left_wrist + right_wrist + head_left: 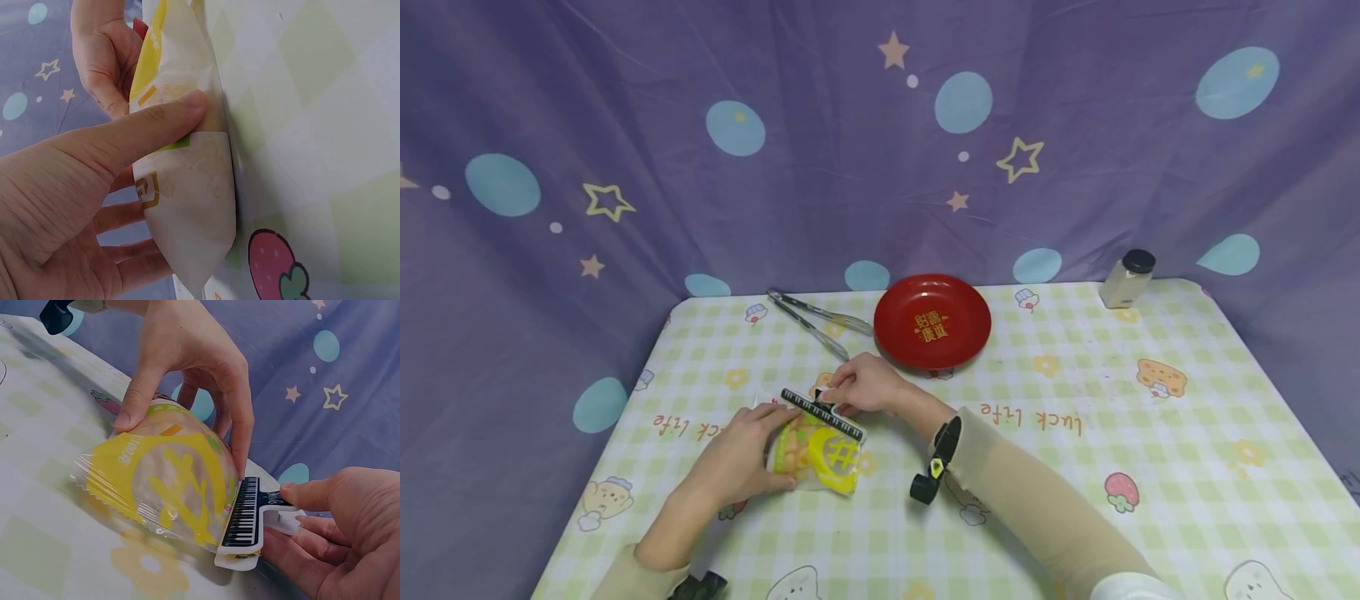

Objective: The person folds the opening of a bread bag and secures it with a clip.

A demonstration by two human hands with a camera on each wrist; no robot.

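Note:
A yellow and clear plastic food packet (820,458) lies on the table, with something pale and rounded inside. Across its far edge sits a bag clip (823,414) with a black-and-white piano-key pattern. My right hand (868,385) pinches the clip's handle between thumb and fingers, as the right wrist view also shows. My left hand (741,454) grips the packet from its left side, thumb on the near face and fingers round the far side. In the left wrist view the thumb presses the packet's pale surface (194,181).
Behind the hands stands a red plate (932,321) with gold characters. Metal tongs (820,319) lie to its left, their tips near the plate. At the far right back a jar (1126,279) with a black lid stands by the curtain. A checkered cloth (1000,500) covers the table.

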